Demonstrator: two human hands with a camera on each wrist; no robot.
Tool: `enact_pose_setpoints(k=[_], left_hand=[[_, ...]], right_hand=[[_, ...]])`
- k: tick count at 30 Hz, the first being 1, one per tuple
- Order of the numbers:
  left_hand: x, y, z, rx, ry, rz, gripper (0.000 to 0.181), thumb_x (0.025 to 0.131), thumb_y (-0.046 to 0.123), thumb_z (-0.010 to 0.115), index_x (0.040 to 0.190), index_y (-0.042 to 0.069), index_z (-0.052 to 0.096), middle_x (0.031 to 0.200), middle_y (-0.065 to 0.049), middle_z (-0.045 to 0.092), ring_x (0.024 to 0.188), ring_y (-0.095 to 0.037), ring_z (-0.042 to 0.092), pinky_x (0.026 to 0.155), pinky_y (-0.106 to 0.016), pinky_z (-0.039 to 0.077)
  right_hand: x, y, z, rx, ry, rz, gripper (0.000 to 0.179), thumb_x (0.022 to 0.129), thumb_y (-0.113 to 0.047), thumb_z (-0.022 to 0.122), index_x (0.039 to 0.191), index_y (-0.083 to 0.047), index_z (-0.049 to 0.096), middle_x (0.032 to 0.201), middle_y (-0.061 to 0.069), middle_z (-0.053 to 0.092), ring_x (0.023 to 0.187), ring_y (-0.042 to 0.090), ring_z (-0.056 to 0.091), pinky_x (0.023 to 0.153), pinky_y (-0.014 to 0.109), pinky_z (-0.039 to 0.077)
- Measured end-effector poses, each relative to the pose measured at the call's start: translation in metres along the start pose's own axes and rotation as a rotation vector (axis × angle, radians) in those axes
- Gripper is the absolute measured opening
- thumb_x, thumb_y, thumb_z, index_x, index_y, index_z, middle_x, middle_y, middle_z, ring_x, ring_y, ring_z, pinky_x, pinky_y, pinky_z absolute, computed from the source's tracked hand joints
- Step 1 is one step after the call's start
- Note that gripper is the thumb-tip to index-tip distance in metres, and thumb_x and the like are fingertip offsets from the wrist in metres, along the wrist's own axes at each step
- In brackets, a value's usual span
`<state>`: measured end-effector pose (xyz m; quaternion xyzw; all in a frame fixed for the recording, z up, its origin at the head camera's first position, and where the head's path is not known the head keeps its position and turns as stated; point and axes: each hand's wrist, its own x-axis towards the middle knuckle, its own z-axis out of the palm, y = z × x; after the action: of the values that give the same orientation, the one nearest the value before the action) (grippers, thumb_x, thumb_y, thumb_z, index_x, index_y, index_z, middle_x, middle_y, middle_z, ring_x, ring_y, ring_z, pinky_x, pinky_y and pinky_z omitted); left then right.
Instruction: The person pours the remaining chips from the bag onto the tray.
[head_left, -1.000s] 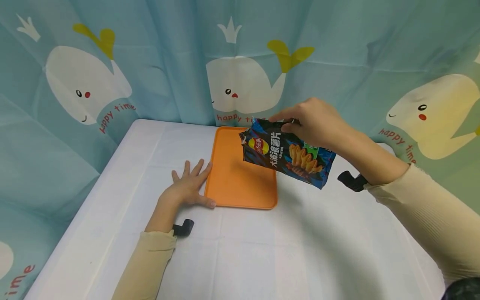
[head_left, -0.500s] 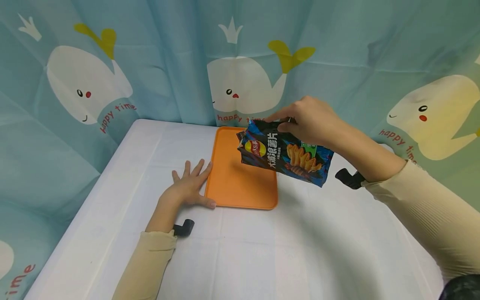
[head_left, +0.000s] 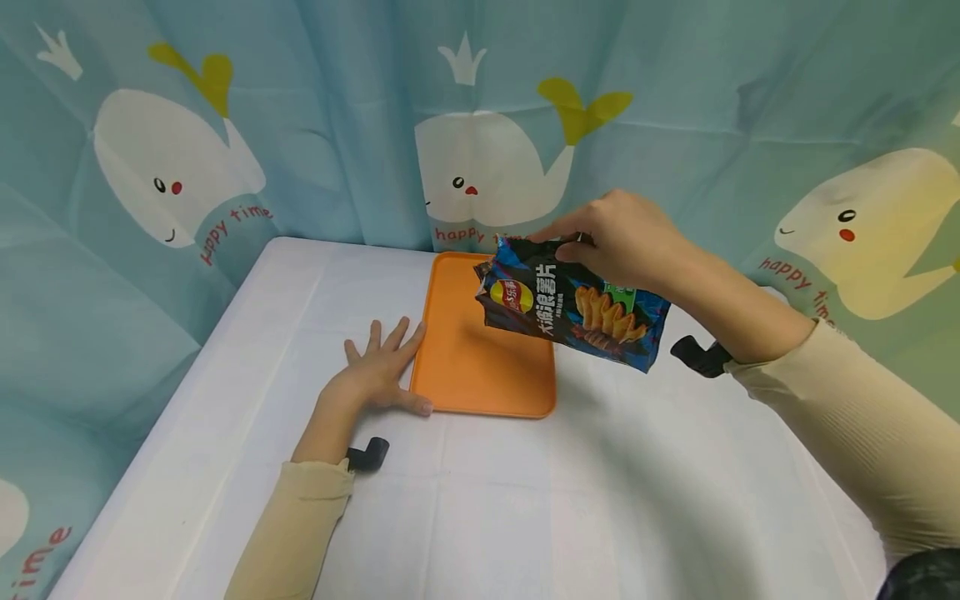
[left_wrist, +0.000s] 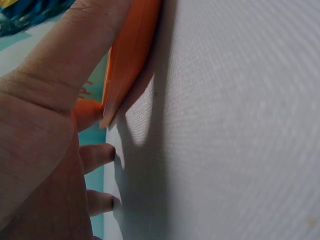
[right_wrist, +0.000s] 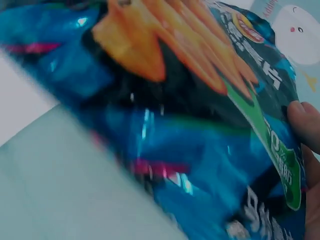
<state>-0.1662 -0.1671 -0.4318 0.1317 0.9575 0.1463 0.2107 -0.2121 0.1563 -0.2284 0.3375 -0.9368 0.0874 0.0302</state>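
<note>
A black and blue bag of potato chips point(head_left: 570, 312) is held in the air by my right hand point(head_left: 626, 242), which pinches its upper long side. The bag tilts, its left end over the orange tray point(head_left: 480, 379) and its right end beyond the tray's right edge. In the right wrist view the chip bag point(right_wrist: 165, 130) fills most of the picture, with the thumb on its face. My left hand point(head_left: 371, 375) rests on the table with spread fingers, touching the tray's left edge. The left wrist view shows the thumb across the tray's side point(left_wrist: 132, 50).
A white cloth covers the table point(head_left: 480, 517) under the tray. Behind and to the left hangs a blue curtain point(head_left: 337, 125) with whale prints. A dark wrist camera point(head_left: 367, 455) sits at the left wrist, another wrist camera point(head_left: 699, 357) at the right.
The right hand and the chip bag have shifted slightly to the left over the first half second, then stayed nearly still. The left hand and the tray have not moved.
</note>
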Motion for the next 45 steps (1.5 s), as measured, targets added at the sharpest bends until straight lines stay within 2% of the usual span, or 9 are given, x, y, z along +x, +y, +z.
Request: enact_pose_setpoints(k=[3,5,8,10,15,21,28,35,45], left_hand=[[0.0000,-0.0011,0.0006,-0.002,-0.001,-0.001,0.133,0.063,0.068,0.083,0.162,0.021,0.007,0.168,-0.014,-0.004,0.147,-0.053,-0.014,0.104,-0.082,-0.006],[0.0000,-0.0016,0.0005,-0.003,0.004,0.007,0.133,0.063,0.068,0.083,0.162,0.021,0.007,0.168,-0.014,-0.004,0.147,-0.054,-0.013,0.104,-0.082,-0.006],[0.0011,-0.0029,0.0013,-0.004,0.005,0.008,0.133,0.063,0.069,0.082,0.162,0.021,0.007,0.168,-0.014,-0.004,0.147,-0.054,-0.014,0.104,-0.082,-0.007],[0.0017,-0.0033,0.0019,-0.006,0.005,0.008,0.134,0.062,0.069,0.082,0.162,0.022,0.007,0.168,-0.014,-0.004,0.147,-0.053,-0.014,0.104,-0.082,-0.007],[0.0022,-0.0027,0.0029,-0.015,0.000,0.000,0.135,0.062,0.070,0.082,0.162,0.023,0.006,0.168,-0.013,-0.005,0.147,-0.052,-0.016,0.105,-0.081,-0.008],[0.0012,-0.0016,0.0021,-0.016,-0.001,-0.001,0.134,0.062,0.068,0.083,0.162,0.022,0.006,0.168,-0.013,-0.005,0.147,-0.052,-0.016,0.105,-0.081,-0.007],[0.0012,-0.0026,0.0033,-0.006,0.004,0.002,0.134,0.062,0.069,0.083,0.162,0.022,0.007,0.168,-0.014,-0.004,0.147,-0.053,-0.015,0.105,-0.082,-0.007],[0.0022,-0.0029,0.0034,-0.007,0.008,0.004,0.134,0.062,0.069,0.083,0.162,0.022,0.006,0.168,-0.013,-0.005,0.147,-0.053,-0.015,0.104,-0.082,-0.007],[0.0008,-0.0022,0.0031,-0.003,0.002,-0.006,0.134,0.062,0.069,0.083,0.162,0.022,0.007,0.168,-0.014,-0.004,0.148,-0.052,-0.015,0.105,-0.081,-0.007]], right_hand=[[-0.0002,-0.0010,-0.0016,0.003,0.004,0.001,0.032,0.094,-0.014,0.070,0.123,-0.027,0.073,0.077,0.001,0.071,0.049,0.016,0.047,0.049,0.031,0.037],[-0.0003,-0.0012,-0.0018,-0.007,0.006,-0.008,0.032,0.093,-0.014,0.071,0.123,-0.027,0.074,0.082,0.001,0.074,0.051,0.017,0.048,0.049,0.031,0.037],[-0.0004,-0.0015,-0.0009,-0.013,0.013,-0.015,0.033,0.093,-0.015,0.072,0.123,-0.027,0.074,0.081,0.001,0.074,0.051,0.017,0.048,0.049,0.031,0.037],[0.0000,-0.0013,0.0002,-0.012,0.015,-0.022,0.033,0.092,-0.014,0.073,0.122,-0.028,0.074,0.088,0.001,0.076,0.053,0.017,0.049,0.049,0.031,0.037],[-0.0007,-0.0015,0.0006,0.012,0.020,-0.011,0.033,0.093,-0.014,0.071,0.123,-0.028,0.074,0.085,0.001,0.075,0.051,0.016,0.047,0.049,0.031,0.036],[0.0005,0.0004,0.0030,0.008,0.026,-0.023,0.033,0.092,-0.013,0.073,0.121,-0.027,0.074,0.093,0.001,0.077,0.054,0.016,0.050,0.051,0.031,0.039],[0.0018,0.0010,0.0053,-0.013,0.009,-0.020,0.033,0.092,-0.014,0.072,0.121,-0.028,0.074,0.078,-0.001,0.073,0.051,0.016,0.047,0.048,0.031,0.037],[0.0013,0.0000,0.0038,-0.004,0.029,-0.034,0.032,0.092,-0.013,0.072,0.121,-0.027,0.075,0.086,0.001,0.076,0.051,0.016,0.047,0.049,0.031,0.037],[0.0009,-0.0029,0.0044,-0.020,0.005,-0.024,0.031,0.092,-0.014,0.072,0.120,-0.028,0.075,0.083,0.001,0.075,0.053,0.017,0.049,0.048,0.031,0.037]])
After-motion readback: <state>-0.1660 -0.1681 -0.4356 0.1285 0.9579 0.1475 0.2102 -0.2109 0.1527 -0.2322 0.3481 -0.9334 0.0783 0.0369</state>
